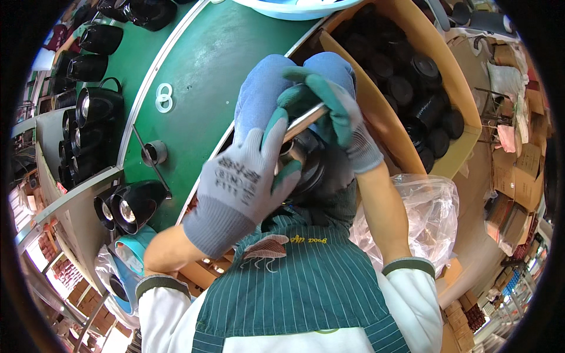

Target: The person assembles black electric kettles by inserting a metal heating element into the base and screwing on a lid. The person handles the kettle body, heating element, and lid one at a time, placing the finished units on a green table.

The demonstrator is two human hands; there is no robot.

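Observation:
My left hand (241, 176), in a grey glove with green fingertips, curls around a shiny metal piece (304, 122) held over my lap. My right hand (338, 115), gloved alike, closes over its upper end with bent fingers. The piece shows as a slanted silvery strip; its full shape is hidden by the gloves. Right below it, against my apron, sits a dark rounded black part (309, 170) with a glossy edge. I cannot tell whether the two are joined.
On the green table (200, 70) lie pale rings (164, 97) and a short metal cylinder (155, 152) beside a thin rod. Black pot-like vessels (99, 106) line the left. A cardboard box (465, 147) of black round parts stands right, clear plastic (429, 212) below it.

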